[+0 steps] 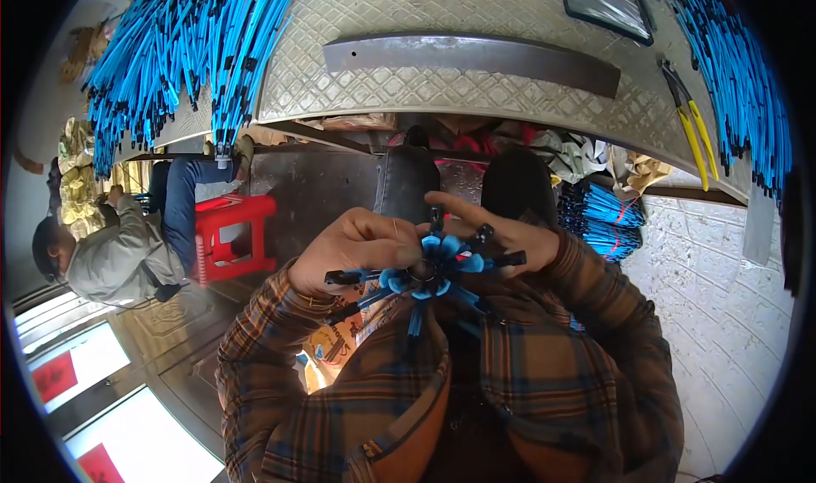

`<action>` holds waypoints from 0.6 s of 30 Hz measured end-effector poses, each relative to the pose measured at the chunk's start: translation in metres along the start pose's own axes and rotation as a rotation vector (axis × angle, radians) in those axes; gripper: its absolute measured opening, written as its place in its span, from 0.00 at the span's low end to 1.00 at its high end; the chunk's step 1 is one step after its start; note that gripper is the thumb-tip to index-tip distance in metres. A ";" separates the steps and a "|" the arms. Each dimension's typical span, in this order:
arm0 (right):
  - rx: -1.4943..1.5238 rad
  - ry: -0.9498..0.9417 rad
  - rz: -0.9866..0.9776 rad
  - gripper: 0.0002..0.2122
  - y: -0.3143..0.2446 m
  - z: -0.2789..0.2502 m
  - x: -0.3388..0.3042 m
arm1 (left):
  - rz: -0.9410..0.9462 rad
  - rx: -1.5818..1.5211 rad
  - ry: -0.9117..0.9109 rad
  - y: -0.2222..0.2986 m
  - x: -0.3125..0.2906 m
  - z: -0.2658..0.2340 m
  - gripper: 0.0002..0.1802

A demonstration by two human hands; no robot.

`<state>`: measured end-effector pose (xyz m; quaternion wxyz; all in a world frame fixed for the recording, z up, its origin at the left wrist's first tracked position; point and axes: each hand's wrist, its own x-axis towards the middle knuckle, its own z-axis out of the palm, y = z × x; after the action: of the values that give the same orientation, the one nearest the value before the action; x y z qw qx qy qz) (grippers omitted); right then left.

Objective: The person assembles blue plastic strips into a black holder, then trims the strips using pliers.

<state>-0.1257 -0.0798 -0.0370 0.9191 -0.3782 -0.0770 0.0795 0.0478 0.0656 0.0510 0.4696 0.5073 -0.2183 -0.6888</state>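
A cluster of blue and black rods (423,270) is held in the air in front of the person's lap, its arms fanning out from a dark round hub. The left hand (361,252) is on its left side, the grip closed, thumb and fingertips pinched at the cluster beside the hub; the exact part under the thumb is hidden. The right hand (510,238) is at the other side, forefinger stretched out beyond the rods and the remaining fingers partly covered by them, so I cannot tell how tight that grip is. The lower rods blur into the plaid jacket (544,355).

Beyond the knees stands a patterned tabletop (382,88), cut off by the upper edge. On it lie a curved-looking grey metal strip (476,53), pliers (688,134) with yellow handles jutting over the edge, and a dark-rimmed flat tray (605,5), its shiny contents hard to make out. Heaps of blue rods lie at the left (178,58) and right, the right one running into the dark rim. More bundled rods (608,219) sit below the tabletop, partly hidden. Left, a co-worker (127,249) sits near a red stool (234,236), hands barely visible.
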 end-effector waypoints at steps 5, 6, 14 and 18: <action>-0.026 0.122 -0.062 0.47 0.014 -0.001 -0.016 | -0.078 -0.110 0.018 0.010 0.022 0.003 0.08; -0.034 0.165 -0.069 0.45 0.020 -0.003 -0.015 | -0.111 -0.111 0.016 0.013 0.027 0.005 0.08; -0.219 0.091 -0.026 0.34 0.001 -0.018 -0.015 | -0.134 0.012 -0.229 0.031 0.046 0.022 0.12; -0.438 0.096 -0.071 0.30 0.002 -0.016 -0.011 | -0.004 -0.036 -0.330 0.031 0.049 0.026 0.13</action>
<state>-0.1332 -0.0914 -0.0505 0.8199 -0.5691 -0.0618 0.0102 0.0355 0.0045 0.0612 0.4350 0.3791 -0.2790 -0.7676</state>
